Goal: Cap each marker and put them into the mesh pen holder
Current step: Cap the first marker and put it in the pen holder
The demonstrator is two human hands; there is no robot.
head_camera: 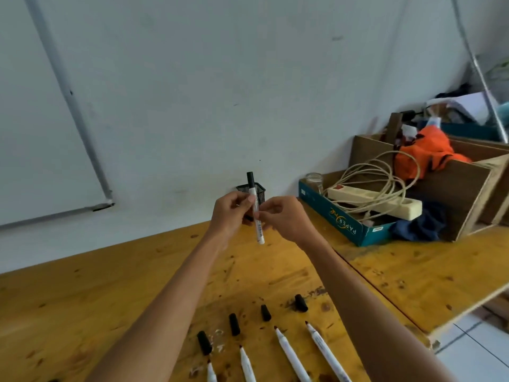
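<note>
Big wooden table (110, 285), and the mesh pen holder (260, 190) is at the far edge by the wall, half hidden behind the hands. Left hand (231, 213) and right hand (286, 219) both pinch the barrel of the capped marker (259, 228) with their fingertips. It's nearly upright, black cap on top, with the holder straight behind it. I'd say it just goes forward and drops in. Four uncapped markers (292, 354) and loose caps (234, 323) wait near the body.
</note>
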